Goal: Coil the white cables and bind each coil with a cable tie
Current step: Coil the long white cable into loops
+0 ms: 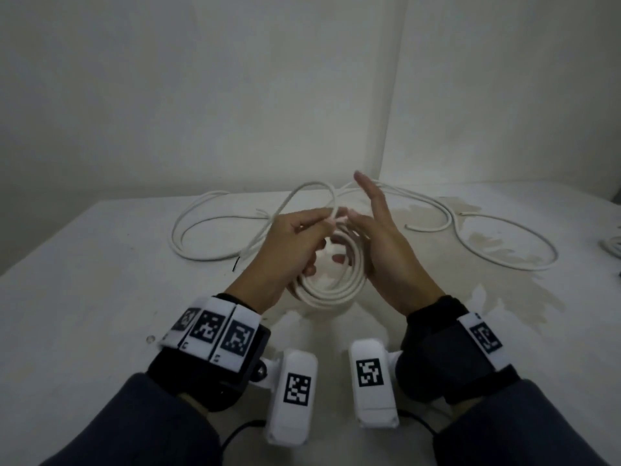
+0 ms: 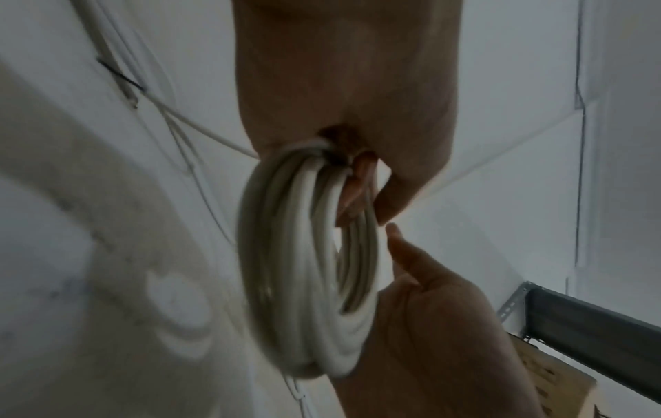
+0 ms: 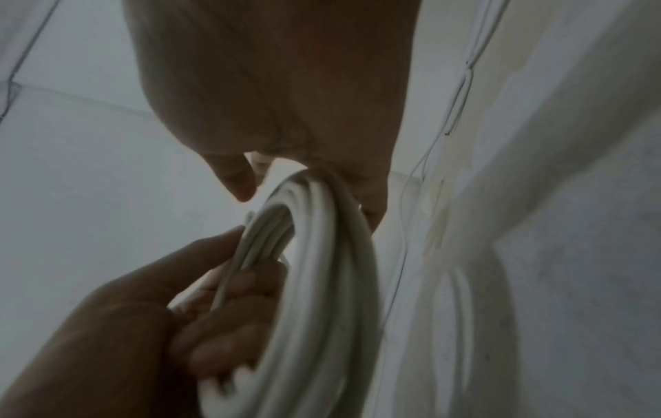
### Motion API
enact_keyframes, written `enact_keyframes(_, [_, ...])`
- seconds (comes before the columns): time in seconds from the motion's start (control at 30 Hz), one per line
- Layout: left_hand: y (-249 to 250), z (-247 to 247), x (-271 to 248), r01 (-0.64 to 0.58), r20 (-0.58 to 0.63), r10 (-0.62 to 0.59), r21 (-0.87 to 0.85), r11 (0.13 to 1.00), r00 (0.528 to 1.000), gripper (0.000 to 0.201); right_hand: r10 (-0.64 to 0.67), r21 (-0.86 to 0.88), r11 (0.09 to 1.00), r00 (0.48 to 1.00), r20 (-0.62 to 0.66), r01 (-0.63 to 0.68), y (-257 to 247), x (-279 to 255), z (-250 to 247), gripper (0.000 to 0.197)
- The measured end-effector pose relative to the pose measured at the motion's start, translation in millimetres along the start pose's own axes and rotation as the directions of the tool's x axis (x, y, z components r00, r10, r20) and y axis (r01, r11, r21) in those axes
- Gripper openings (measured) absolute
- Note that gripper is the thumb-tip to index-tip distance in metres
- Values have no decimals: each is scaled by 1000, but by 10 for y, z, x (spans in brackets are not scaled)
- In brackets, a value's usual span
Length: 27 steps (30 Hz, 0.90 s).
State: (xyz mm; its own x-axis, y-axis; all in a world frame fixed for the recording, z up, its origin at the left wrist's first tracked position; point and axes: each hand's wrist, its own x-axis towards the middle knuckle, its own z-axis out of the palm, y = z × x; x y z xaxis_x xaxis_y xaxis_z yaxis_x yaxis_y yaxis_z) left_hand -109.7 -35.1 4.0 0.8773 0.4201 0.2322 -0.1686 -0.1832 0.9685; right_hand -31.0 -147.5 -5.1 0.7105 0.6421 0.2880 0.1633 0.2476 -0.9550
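Both hands are up over the middle of the white desk, sharing a round coil of thick white cable that hangs between them just above the surface. The left hand has its fingers curled through the near side of the coil, and its thumb and forefinger pinch a strand at the top, probably the loose run still to be wound on. The right hand lies against the coil's far side, forefinger stretched straight forward and the lower fingers hooked round the turns, seemingly to keep the loops stacked flat while the next turn is laid; the wrist views are blurred, so I would not swear to how firmly it holds. The uncoiled length of the same white cable trails off in wide loops to the left and back, and another loose white cable sprawls to the right across a stained patch. There is open desk in front of the hands, while the wall stands close behind the loops. I see no cable tie on the coil yet.
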Motion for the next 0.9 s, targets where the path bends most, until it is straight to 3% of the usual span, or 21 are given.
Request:
enact_keyframes(0.1, [4,2,-22,-37,110,8,259,965,994,20,-89,-126,988,996,9,89,-15,17,-79,49])
enact_keyframes(0.2, [15,-39,-7,-33,111,0,294,955,994,20,-194,-475,865,981,-21,161,87,40,-144,24])
enact_keyframes(0.27, [27,-92,9,-34,81,13,266,963,997,15,-223,-545,831,965,-139,114,127,60,-203,14])
enact_keyframes(0.4, [25,-194,50,-46,-8,47,138,989,999,14,-344,-395,892,896,-280,219,82,48,-277,24])
enact_keyframes(0.57, [-10,-255,58,25,-72,-28,-44,999,997,19,-216,-202,964,949,-228,171,39,42,-258,37])
enact_keyframes(0.67, [-34,-272,74,57,-117,-75,-153,987,990,19,-214,-217,962,948,-235,163,17,42,-224,22])
enact_keyframes(0.73, [-42,-273,96,65,-171,-108,-236,970,979,18,-131,-138,985,964,-233,101,11,33,-201,11])
enact_keyframes(0.9, [-38,-275,137,71,-292,-232,-472,879,928,15,95,-40,994,993,-75,-99,36,-1,-78,19])
